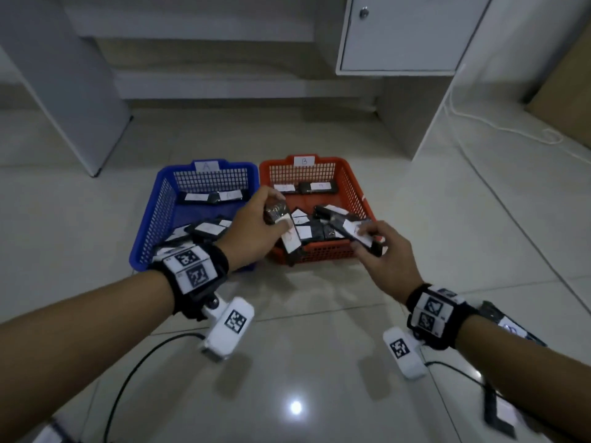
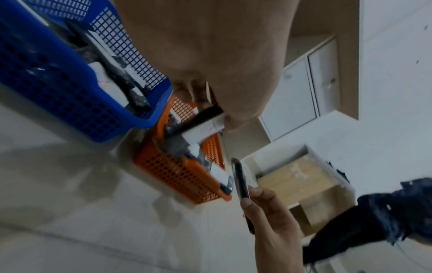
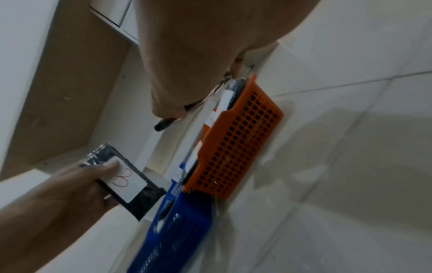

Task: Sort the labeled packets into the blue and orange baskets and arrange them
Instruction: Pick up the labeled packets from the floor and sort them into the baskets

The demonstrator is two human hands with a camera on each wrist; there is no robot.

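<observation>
I see a pale tiled floor [image 1: 303,362]. On it sit a blue basket [image 1: 150,231] marked A and an orange basket [image 1: 351,193] marked B, side by side and touching. Both have dark packets [image 1: 316,187] with white labels in them. My left hand [image 1: 256,228] holds a packet marked B [image 3: 127,182] over the near edge of the orange basket, thumb on its label. My right hand [image 1: 390,251] pinches another dark packet [image 1: 355,233] at the near right corner of the orange basket.
</observation>
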